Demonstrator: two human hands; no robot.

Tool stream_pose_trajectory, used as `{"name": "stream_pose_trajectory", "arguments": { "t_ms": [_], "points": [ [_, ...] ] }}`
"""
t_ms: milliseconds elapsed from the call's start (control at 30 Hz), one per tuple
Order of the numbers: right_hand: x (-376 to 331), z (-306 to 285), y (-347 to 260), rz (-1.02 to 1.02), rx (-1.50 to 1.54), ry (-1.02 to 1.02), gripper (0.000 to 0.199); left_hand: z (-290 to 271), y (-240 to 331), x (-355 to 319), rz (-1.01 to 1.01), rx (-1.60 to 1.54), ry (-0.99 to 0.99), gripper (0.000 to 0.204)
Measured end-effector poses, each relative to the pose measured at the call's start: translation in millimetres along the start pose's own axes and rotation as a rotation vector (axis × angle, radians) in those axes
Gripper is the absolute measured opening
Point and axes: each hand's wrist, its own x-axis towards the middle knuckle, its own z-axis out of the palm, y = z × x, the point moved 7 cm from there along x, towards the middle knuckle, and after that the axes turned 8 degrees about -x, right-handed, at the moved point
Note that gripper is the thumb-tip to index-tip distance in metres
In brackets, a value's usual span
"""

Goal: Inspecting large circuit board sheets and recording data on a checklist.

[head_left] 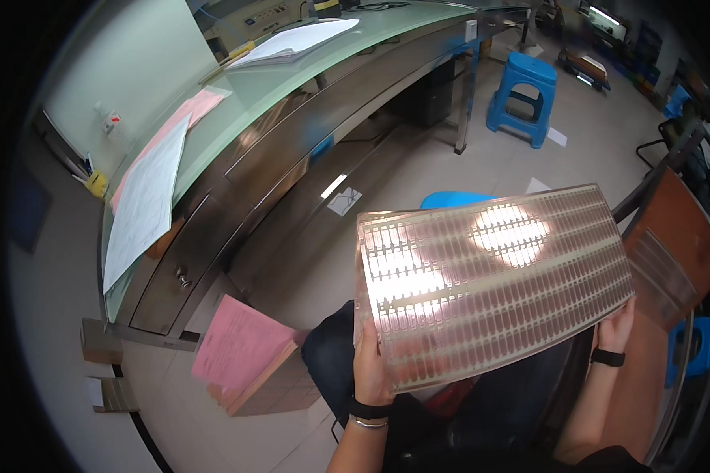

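A large rectangular copper circuit board panel (493, 288) is tilted up over my lap, its face covered in rows of small slots and catching bright reflections. At its left edge my left hand (371, 366) grips it, with the fingers partly hidden behind. My right hand (617, 325) holds the lower right corner. Along the left side a second edge shows just behind the front face; I cannot tell how many panels are there. To the right, close to my right hand, a larger copper-brown panel (674, 252) leans against a dark frame.
A glass-topped metal desk (237, 154) curves across the left and back, bearing white papers (296, 43) and a light sheet (150, 197) over pink paper. A pink-topped stack (244, 351) sits on the floor at left. A blue stool (522, 98) stands beyond; another blue top (454, 199) peeks out behind the panel.
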Motion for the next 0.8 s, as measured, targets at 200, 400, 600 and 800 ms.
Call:
{"name": "stream_pose_trajectory", "arguments": {
  "t_ms": [200, 400, 600, 800],
  "points": [
    [-3.8, 4.9, 2.7, -0.019, -0.065, 0.017, 0.032, -4.4, 4.9, 4.3, 0.013, -0.016, -0.01, 0.048],
    [13.2, -9.1, 8.6, 0.023, 0.016, -0.201, 0.033, -1.1, 8.0, 5.1, 0.018, -0.014, -0.023, 0.048],
    [21.1, -22.3, 9.8, 0.041, 0.037, -0.251, 0.035, -4.8, 6.2, 7.4, 0.017, -0.018, -0.033, 0.048],
    [23.0, -19.2, 10.4, 0.099, 0.132, -0.505, 0.034, 0.6, 10.0, 7.4, 0.052, 0.009, -0.036, 0.047]
  ]
}}
